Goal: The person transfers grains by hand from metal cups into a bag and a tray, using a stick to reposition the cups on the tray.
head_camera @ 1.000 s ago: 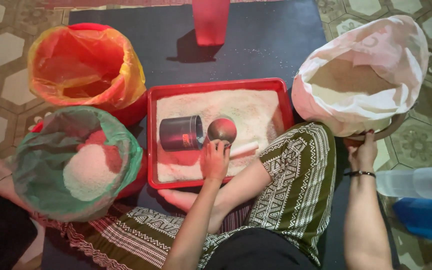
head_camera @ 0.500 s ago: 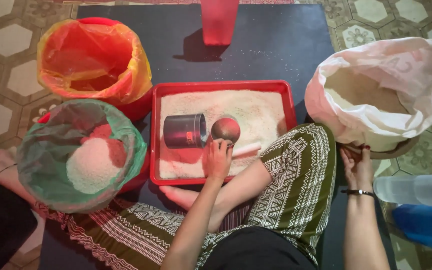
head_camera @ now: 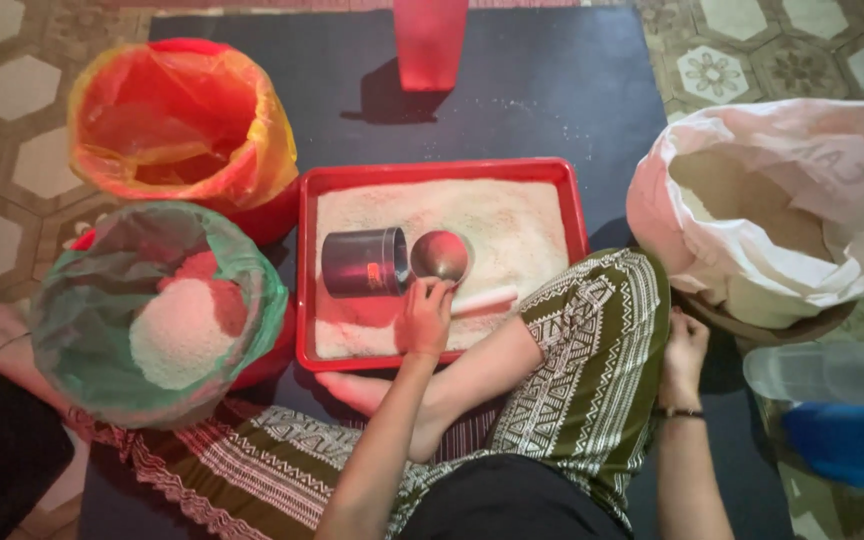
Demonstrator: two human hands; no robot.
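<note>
A red tray (head_camera: 577,205) on the dark mat holds a layer of white rice. On the rice a dark metal can (head_camera: 362,262) lies on its side, its mouth facing a round metal scoop (head_camera: 439,255) with a pale handle. My left hand (head_camera: 426,318) is closed around that scoop just behind its bowl. My right hand (head_camera: 684,350) is at the rim of a brown basket (head_camera: 752,325), fingers curled on its edge. The basket carries an open white sack (head_camera: 782,200) of grain.
A green-lined basin (head_camera: 157,310) with a heap of rice stands left of the tray. Behind it is a red bucket with an orange liner (head_camera: 182,125). A red cup (head_camera: 430,40) stands at the far edge of the mat. A clear bottle (head_camera: 832,372) and a blue object lie at right. My crossed legs lie just below the tray.
The view has shifted a little. Both hands stay where they were, the left on the scoop and the right at the basket rim.
</note>
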